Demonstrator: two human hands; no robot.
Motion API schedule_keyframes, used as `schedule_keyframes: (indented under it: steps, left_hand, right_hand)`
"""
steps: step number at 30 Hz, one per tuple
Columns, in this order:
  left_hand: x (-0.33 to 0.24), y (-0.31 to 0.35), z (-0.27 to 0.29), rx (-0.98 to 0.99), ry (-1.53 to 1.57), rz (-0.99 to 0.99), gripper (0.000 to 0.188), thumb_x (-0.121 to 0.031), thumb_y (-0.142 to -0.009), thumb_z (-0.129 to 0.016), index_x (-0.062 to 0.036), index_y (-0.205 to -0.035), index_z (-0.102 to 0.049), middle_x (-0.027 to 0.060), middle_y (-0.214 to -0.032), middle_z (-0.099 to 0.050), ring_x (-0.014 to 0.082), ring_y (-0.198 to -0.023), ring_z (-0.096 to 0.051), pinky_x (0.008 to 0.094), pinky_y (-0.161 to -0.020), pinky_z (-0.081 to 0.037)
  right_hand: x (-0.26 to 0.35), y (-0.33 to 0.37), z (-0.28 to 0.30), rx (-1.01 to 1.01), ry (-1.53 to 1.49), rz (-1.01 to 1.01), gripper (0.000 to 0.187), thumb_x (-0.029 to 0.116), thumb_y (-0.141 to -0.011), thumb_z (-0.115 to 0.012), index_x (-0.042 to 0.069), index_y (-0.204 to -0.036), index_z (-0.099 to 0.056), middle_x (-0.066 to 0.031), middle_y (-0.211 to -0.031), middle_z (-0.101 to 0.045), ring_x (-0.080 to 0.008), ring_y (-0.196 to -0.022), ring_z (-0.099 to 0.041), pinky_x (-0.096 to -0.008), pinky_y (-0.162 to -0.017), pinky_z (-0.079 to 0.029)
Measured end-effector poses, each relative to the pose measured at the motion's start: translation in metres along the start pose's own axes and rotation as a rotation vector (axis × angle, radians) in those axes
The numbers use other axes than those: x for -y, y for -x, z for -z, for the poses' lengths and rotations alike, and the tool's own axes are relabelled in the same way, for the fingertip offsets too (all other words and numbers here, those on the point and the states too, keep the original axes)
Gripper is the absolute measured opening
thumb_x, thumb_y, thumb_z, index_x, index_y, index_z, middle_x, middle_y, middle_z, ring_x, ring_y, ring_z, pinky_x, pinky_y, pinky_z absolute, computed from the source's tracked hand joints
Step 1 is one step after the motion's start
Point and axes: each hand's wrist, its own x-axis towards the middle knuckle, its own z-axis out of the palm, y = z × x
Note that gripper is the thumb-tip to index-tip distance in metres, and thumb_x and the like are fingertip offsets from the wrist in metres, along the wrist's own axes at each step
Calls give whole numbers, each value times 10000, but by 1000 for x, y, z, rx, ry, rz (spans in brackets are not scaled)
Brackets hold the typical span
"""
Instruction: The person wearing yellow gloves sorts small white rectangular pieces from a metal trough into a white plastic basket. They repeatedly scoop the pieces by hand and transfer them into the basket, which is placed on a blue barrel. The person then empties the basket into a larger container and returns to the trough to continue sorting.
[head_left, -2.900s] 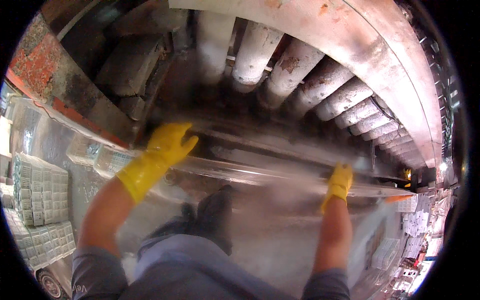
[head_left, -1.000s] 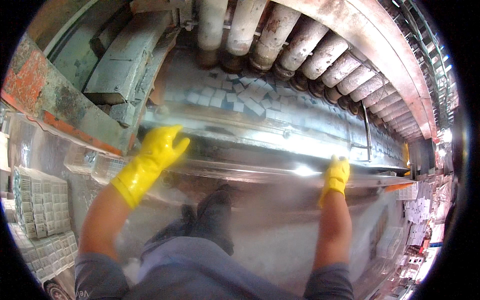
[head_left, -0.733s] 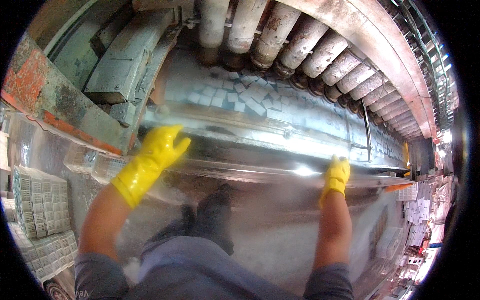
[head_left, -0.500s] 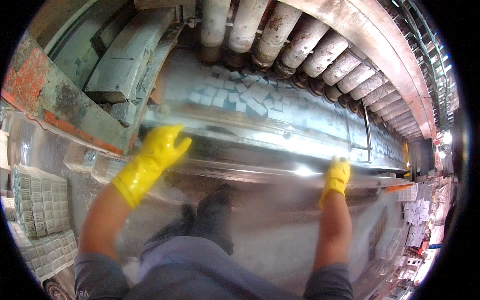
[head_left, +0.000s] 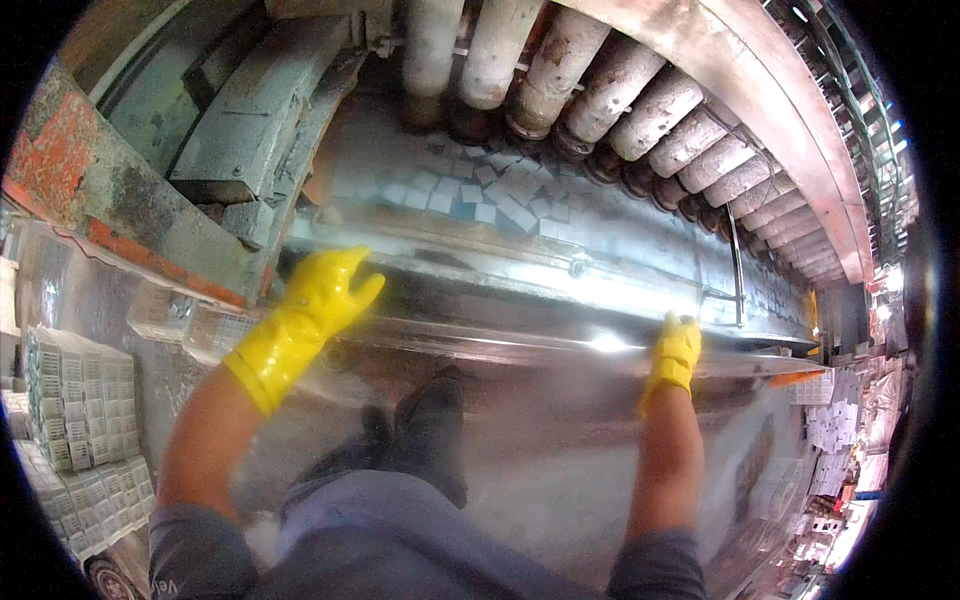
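A loose spread of white square tiles (head_left: 515, 212) lies on the wet bed (head_left: 620, 260) of a machine in front of me, some overlapping. My left hand (head_left: 320, 295), in a yellow rubber glove, is at the near left of the bed. Its thumb stands apart from the bent fingers, and nothing is between them. Farther right, my right hand (head_left: 676, 352), gloved the same way, is at the wet metal front edge (head_left: 540, 335). Its fingers are curled over that edge; their tips are partly hidden.
A row of thick, stained cylinders (head_left: 560, 75) stands over the bed's far side, under a curved pinkish beam (head_left: 770, 130). A thin upright rod (head_left: 736, 265) is at the right. White plastic crates (head_left: 85, 400) are stacked at lower left. Mist blurs the floor.
Both hands stay almost where they were. Mist over the bed has shifted, and the tiles toward the cylinders and the right look fainter and slightly differently arranged.
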Motion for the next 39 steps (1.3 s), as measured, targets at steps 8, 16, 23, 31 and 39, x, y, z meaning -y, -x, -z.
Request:
schedule_keyframes:
  steps: [8, 16, 23, 31, 39]
  left_hand:
    - [16, -42, -1, -8, 1, -14, 476, -352, -865, -776, -25, -1204, -707, 179, -969, -731, 363, -867, -680, 458, -802, -530]
    - [32, -71, -12, 8, -3, 2, 481, -365, -872, -771, -29, -1211, -707, 177, -1016, -738, 356, -906, -684, 456, -842, -531]
    - [38, -92, -15, 38, -2, 40, 488, -370, -879, -765, -31, -1226, -705, 181, -1054, -741, 351, -934, -688, 451, -865, -534]
    - [46, -111, -22, 28, 1, 17, 478, -367, -884, -761, -33, -1222, -706, 187, -1061, -740, 368, -960, -686, 457, -880, -533]
    - [50, -128, -22, 86, -2, 86, 479, -378, -893, -750, -47, -1236, -703, 187, -1132, -733, 375, -1031, -677, 467, -936, -518]
  right_hand:
    - [28, -25, -8, -29, -16, -2, 601, 505, -935, -633, 46, -1323, -655, -225, -1271, -693, -381, -1172, -663, -456, -996, -505]
    - [55, -40, -12, -62, -7, 25, 601, 470, -936, -644, 37, -1352, -634, -223, -1229, -710, -381, -1017, -729, -463, -869, -582]
    - [100, -29, 8, 42, -284, -96, 557, 387, -971, -646, 37, -1400, -583, -198, -1174, -707, -315, -737, -754, -416, -562, -642]
    - [80, -72, -23, -87, 30, 21, 573, 464, -942, -641, 52, -1339, -647, -214, -1247, -706, -378, -1057, -717, -467, -902, -572]
    - [95, -80, -27, -73, -37, 9, 578, 483, -926, -636, 47, -1303, -670, -217, -1242, -710, -391, -1157, -671, -464, -991, -511]
